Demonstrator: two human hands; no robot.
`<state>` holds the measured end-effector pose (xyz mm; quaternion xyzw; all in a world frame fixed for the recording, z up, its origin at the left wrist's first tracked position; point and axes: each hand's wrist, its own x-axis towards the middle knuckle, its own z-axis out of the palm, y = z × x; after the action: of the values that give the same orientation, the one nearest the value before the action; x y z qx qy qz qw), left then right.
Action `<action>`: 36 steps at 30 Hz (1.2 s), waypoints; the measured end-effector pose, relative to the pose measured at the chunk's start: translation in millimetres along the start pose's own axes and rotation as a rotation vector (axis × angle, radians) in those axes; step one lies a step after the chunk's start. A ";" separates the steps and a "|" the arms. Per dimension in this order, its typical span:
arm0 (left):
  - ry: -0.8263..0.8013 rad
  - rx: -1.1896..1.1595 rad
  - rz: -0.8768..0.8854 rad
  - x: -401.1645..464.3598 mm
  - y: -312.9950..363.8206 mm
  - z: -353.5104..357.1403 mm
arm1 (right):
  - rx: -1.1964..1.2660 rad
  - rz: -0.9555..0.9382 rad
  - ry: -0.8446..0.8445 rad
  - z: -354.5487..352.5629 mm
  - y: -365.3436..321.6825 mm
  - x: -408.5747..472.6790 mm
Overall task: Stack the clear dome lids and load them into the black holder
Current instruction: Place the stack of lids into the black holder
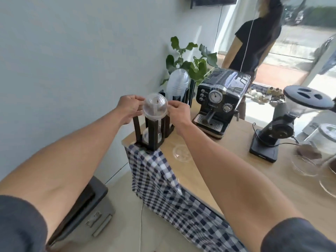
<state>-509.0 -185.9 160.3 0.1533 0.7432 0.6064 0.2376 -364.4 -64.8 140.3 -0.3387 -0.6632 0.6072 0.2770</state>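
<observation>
Loading is under way. Below both hands stands the black holder (pixel 154 132), a lid already at its bottom. Left hand (pixel 128 109) and right hand (pixel 179 113) pinch the dome lid (pixel 155 107) at the holder's top; next, lower it squarely between the posts.

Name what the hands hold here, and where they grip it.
Both hands, left hand and right hand, pinch the clear dome lid at opposite sides of its rim.

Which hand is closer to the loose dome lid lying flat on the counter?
Right. The right hand is up at the dome lid atop the black holder, almost straight above the loose lid. The left hand grips the far side, farther away.
</observation>
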 end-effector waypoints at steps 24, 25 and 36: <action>-0.444 0.404 -0.349 142.8 -46.0 -19.3 | 0.215 0.626 0.316 67.0 68.3 57.4; -0.471 0.410 -0.386 144.5 -46.7 -18.0 | 0.212 0.632 0.313 67.1 73.2 58.1; -0.534 0.330 -0.600 152.4 -63.9 -17.5 | 0.156 0.656 0.267 77.1 121.2 68.3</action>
<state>-642.5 -135.6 75.1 0.1181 0.7542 0.3227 0.5596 -452.9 -54.8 8.5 -0.5877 -0.4287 0.6631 0.1766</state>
